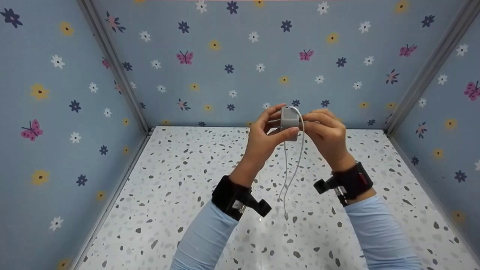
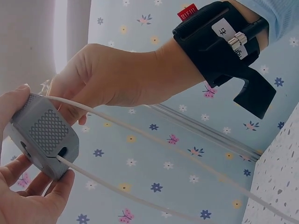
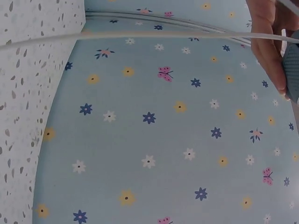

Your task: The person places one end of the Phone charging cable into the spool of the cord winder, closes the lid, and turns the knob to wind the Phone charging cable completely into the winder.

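Observation:
My left hand [image 1: 262, 135] grips a grey faceted block [image 1: 290, 119] between thumb and fingers, raised above the floor. In the left wrist view the block [image 2: 46, 133] shows a cross-hatched panel and openings, and a white cable [image 2: 121, 122] comes from its side. The cable [image 1: 302, 142] loops over the block in the head view, with two ends hanging below. My right hand [image 1: 325, 129], fingers curled, pinches a thin rod [image 1: 309, 121] at the block's right side. Its fingertips are partly hidden. In the right wrist view, part of the block [image 3: 292, 70] shows at the edge.
A speckled white floor [image 1: 180, 195] lies below, enclosed by blue panels [image 1: 225, 56] printed with flowers and butterflies. Grey metal rails [image 1: 116, 67] run along the corners. A black strap with a camera mount [image 1: 232, 197] sits on each wrist.

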Demonstrator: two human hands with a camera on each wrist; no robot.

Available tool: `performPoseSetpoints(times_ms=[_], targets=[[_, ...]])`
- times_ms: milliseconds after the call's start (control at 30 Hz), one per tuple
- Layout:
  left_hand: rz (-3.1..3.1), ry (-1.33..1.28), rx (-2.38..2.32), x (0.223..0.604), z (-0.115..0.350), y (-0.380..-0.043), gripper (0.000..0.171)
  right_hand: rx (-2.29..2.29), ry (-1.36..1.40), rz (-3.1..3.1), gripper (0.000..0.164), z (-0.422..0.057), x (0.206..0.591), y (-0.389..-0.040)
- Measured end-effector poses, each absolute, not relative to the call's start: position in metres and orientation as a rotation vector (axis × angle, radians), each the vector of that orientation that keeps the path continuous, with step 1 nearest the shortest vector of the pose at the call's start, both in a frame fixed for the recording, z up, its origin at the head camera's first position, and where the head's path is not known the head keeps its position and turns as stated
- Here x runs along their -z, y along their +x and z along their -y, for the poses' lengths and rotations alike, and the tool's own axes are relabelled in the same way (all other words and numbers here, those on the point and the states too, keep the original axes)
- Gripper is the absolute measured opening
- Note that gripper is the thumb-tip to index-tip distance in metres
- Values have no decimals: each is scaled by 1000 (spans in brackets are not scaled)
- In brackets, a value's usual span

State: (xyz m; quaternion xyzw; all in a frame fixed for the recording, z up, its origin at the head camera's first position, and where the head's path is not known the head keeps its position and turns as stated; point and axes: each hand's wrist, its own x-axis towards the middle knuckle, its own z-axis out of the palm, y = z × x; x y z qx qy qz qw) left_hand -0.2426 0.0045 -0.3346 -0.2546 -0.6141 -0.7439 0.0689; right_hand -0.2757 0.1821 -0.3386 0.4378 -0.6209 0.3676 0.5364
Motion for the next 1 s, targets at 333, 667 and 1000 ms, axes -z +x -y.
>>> performPoseSetpoints(times_ms=[333, 667, 1000], targets=[[1857, -728, 2241, 335, -6, -242, 60, -1028, 1008, 1700, 5, -185, 335, -274], [1872, -720, 2213, 335, -9, -243, 62, -1816, 949, 1791, 9, -185, 338, -266], [1858, -702, 2238, 336, -9, -244, 62, -1908, 888, 1800, 11, -182, 339, -262]])
